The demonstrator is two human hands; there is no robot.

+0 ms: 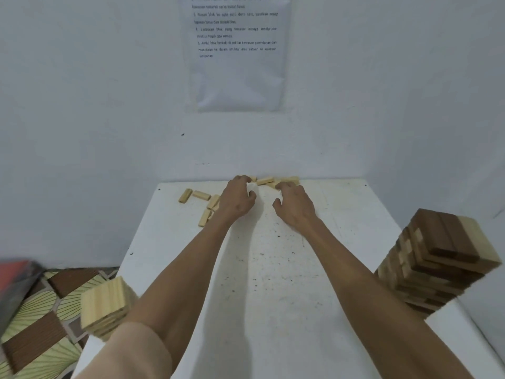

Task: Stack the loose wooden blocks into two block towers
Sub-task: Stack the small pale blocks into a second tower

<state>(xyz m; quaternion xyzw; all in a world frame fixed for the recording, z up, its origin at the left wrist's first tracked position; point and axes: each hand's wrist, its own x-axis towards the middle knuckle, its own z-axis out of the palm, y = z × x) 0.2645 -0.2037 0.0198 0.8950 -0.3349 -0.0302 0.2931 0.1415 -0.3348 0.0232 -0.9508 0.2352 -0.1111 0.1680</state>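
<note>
Pale wooden blocks [265,181] lie scattered at the far edge of the surface [273,283], probably light, stiff and smooth, best pinched across their long sides, and my left hand [239,196] and right hand [293,201] curl over them, though whether either grips one I cannot tell.

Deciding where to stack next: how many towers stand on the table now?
2. A short pale tower at the table's near-left edge; a taller dark-and-pale tower at its right edge. The loose blocks further back lie flat, none stacked that I can see.
</note>
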